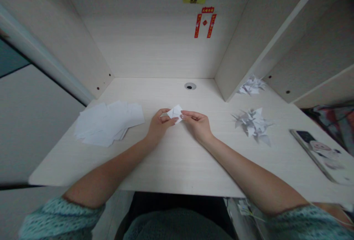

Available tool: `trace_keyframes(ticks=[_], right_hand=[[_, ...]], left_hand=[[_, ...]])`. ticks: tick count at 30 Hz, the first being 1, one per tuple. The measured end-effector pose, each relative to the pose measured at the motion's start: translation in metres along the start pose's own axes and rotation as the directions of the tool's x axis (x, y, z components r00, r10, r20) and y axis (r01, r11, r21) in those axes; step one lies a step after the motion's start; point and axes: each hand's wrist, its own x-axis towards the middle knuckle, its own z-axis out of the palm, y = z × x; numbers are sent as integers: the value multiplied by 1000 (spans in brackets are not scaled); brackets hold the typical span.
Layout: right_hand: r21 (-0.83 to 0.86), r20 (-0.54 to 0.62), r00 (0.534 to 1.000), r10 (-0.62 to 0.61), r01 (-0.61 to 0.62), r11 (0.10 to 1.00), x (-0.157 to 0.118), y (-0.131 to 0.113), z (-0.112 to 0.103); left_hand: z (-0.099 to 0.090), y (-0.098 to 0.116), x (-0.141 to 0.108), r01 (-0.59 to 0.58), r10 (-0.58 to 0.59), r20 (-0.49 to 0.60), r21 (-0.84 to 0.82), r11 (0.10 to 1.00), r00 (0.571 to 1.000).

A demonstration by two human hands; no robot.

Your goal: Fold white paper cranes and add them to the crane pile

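Observation:
A small folded piece of white paper (174, 112) is held between my two hands above the middle of the desk. Creases and overlapping flaps show on its face. My left hand (160, 122) pinches its left and lower edge, thumb on top. From the other side, my right hand (197, 123) grips the right edge between thumb and fingers. Left of my hands lies a spread stack of white paper sheets (107, 122). On the right sits a heap of folded white paper pieces (253, 123) with pointed tips.
A second heap of folded paper (252, 85) lies farther back, beside the upright divider panel (240, 51). A phone-like flat object with a cartoon back (320, 153) rests at the right. The desk (171, 166) has a round cable hole (190, 86) near the back wall.

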Motion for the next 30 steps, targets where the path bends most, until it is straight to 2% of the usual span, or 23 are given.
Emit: trace_keyframes(ticks=[4, 10, 13, 17, 22, 30], right_hand=[[24, -8, 1000, -17, 17, 1000, 1, -2, 0], [-4, 35, 996, -76, 77, 997, -2, -4, 2], [-3, 70, 994, -80, 80, 997, -3, -2, 3], [-20, 49, 995, -83, 84, 996, -2, -1, 2], [-81, 15, 996, -85, 86, 993, -2, -2, 1], [-109, 68, 997, -49, 56, 992, -2, -7, 2]], left_hand=[[1, 2, -1, 20, -17, 61, -49, 999, 998], [0, 1, -2, 0, 0, 1, -48, 999, 1000], [0, 1, -3, -19, 19, 21, -11, 1000, 1000], [-1, 2, -5, -33, 31, 53, 53, 998, 998], [0, -1, -3, -28, 28, 18, -2, 1000, 999], [0, 2, -1, -18, 18, -44, -4, 1000, 999]])
